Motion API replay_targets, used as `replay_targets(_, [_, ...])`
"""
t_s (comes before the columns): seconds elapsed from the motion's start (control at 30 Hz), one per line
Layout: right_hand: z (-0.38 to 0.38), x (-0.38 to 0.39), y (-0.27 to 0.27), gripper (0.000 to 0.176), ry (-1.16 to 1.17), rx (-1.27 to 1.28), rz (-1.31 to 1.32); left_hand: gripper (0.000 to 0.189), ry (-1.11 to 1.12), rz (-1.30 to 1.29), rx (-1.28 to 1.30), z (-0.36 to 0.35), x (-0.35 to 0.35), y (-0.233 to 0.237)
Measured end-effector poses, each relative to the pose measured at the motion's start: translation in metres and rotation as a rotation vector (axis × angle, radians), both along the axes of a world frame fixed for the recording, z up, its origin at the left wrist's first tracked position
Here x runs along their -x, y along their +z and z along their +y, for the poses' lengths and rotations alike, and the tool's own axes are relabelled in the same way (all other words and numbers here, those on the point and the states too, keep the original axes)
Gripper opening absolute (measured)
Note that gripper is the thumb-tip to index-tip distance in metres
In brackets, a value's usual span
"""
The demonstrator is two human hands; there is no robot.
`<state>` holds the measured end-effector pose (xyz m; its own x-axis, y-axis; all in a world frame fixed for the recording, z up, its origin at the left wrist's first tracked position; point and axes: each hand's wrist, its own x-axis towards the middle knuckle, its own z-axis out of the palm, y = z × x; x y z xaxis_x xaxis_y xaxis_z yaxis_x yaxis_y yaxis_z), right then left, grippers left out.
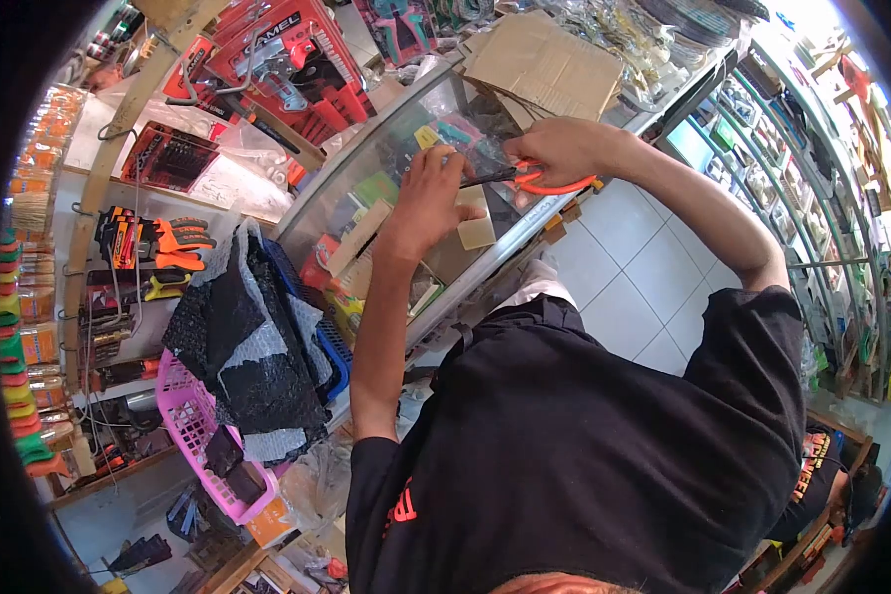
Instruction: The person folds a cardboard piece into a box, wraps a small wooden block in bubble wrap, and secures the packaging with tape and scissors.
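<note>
Over the glass counter (342,163), my right hand (554,153) is wrapped round a pair of pliers or cutters with orange handles (559,186). Their dark jaws point left, toward my left hand (431,193). That hand is raised above the glass with its fingers bent, its fingertips close to the jaw tip. Something small may be between its fingers, but it is too small to name. Under the glass lie packaged goods, with a pale block (476,230) below the jaws.
Flattened cardboard (549,64) lies at the counter's far end. Left of me stand a pink basket (183,406) and black wrapping (252,346). Red tool packs (297,69) hang at upper left. A person in a dark shirt (812,475) is at lower right.
</note>
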<state>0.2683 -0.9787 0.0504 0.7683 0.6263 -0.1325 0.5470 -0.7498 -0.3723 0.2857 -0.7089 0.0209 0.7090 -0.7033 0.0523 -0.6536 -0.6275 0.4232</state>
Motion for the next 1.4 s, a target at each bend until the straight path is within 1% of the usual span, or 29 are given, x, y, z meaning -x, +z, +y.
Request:
replay_targets(0.17, [0.001, 0.004, 0.003, 0.067, -0.013, 0.014, -0.058, 0.062, -0.011, 0.002, 0.004, 0.002, 0.0, -0.004])
replay_targets(0.37, [0.006, 0.01, 0.005, 0.071, -0.06, 0.027, -0.044, 0.063, -0.025, 0.008, 0.014, 0.003, -0.001, -0.005])
replay_targets(0.47, [0.009, 0.009, 0.008, 0.083, -0.075, 0.083, 0.013, 0.063, -0.021, 0.017, 0.006, 0.003, -0.001, -0.003])
replay_targets(0.57, [0.008, 0.01, 0.007, 0.086, -0.065, 0.063, 0.001, 0.062, -0.017, 0.015, -0.003, 0.002, 0.0, -0.001])
replay_targets(0.87, [0.011, 0.013, 0.001, 0.09, -0.08, 0.109, 0.012, 0.062, -0.004, -0.007, -0.003, 0.002, 0.001, -0.001])
replay_targets(0.97, [0.013, 0.014, 0.003, 0.095, -0.07, 0.155, 0.0, 0.062, -0.001, -0.032, 0.003, 0.002, 0.003, -0.002])
replay_targets(1.17, [0.019, 0.017, 0.008, 0.109, -0.126, 0.263, 0.077, 0.061, -0.01, -0.042, -0.01, 0.002, 0.001, -0.005])
replay_targets(1.37, [0.021, 0.018, 0.007, 0.116, -0.124, 0.316, -0.028, 0.059, -0.007, -0.013, -0.01, 0.002, 0.003, 0.0])
replay_targets(1.4, [0.023, 0.017, 0.013, 0.115, -0.126, 0.331, 0.047, 0.059, -0.011, -0.017, -0.011, 0.001, 0.003, 0.0])
